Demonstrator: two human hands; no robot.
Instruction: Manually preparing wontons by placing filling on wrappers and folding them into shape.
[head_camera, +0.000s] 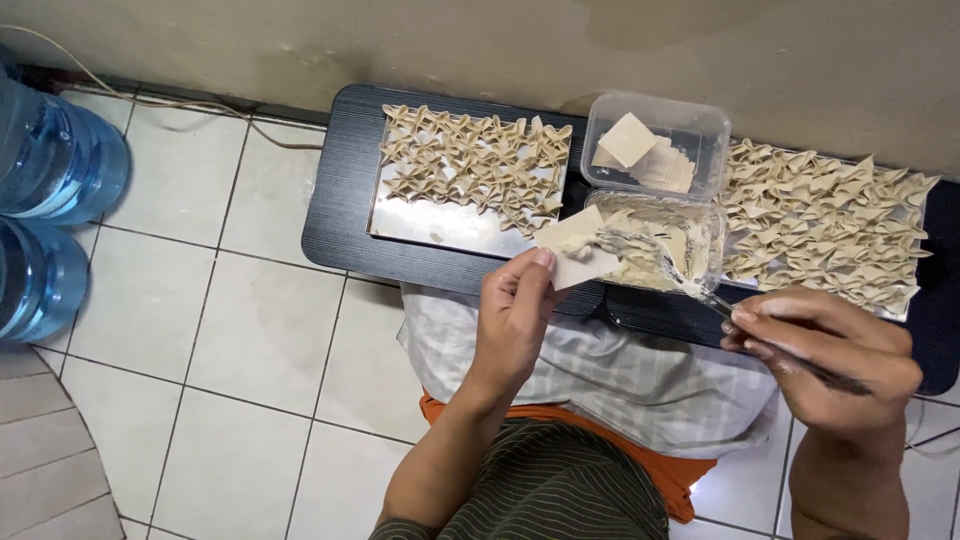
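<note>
My left hand (512, 315) holds a square pale dough wrapper (577, 252) by its lower edge, above the front edge of a low black table (340, 200). My right hand (825, 355) grips a fork (700, 290) whose tines rest on the wrapper, smearing filling on it. Just behind the wrapper, a clear plastic tub of creamy filling (685, 240) stands on the table. A second clear tub (655, 145) behind it holds a stack of square wrappers.
A metal tray (420, 222) at the left of the table carries several folded dumplings. More folded dumplings (830, 225) cover a tray at the right. Two blue water jugs (45, 200) stand on the tiled floor at far left. A pale cloth lies over my lap.
</note>
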